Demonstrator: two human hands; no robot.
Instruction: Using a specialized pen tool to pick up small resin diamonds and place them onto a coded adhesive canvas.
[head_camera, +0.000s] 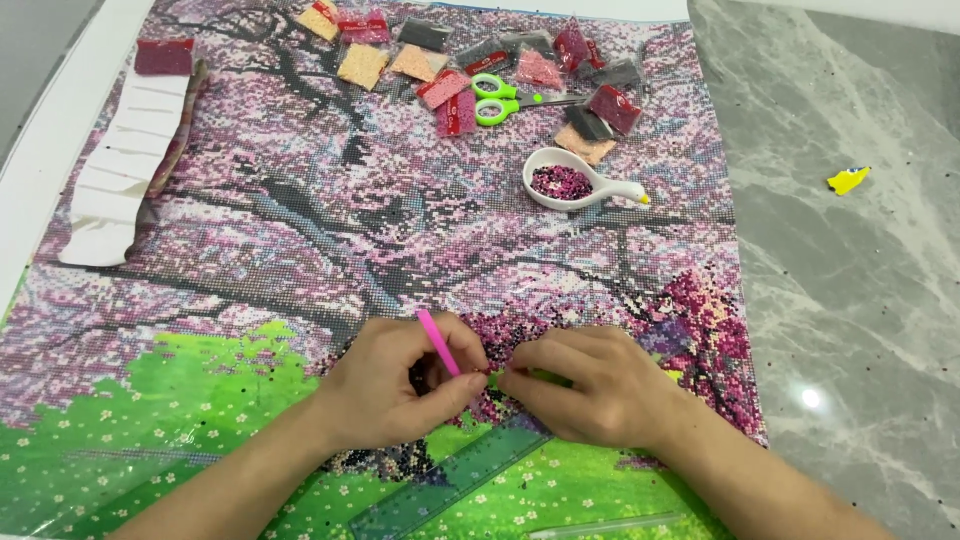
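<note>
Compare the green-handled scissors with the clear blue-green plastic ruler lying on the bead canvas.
The green-handled scissors lie at the far edge among small bead packets; the clear blue-green plastic ruler lies near, just below both hands. The scissors are opaque with looped handles; the ruler is see-through, flat and straight. Both rest untouched on the canvas.

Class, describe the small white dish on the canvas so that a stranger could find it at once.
Start at the large cherry-tree bead canvas covering the table. Near its upper right, below the green-handled scissors and the scattered bead packets, lies the white dish. Unlike the flat packets, it is spoon-shaped, holds dark pink beads, and has a yellow-tipped spout.
</note>
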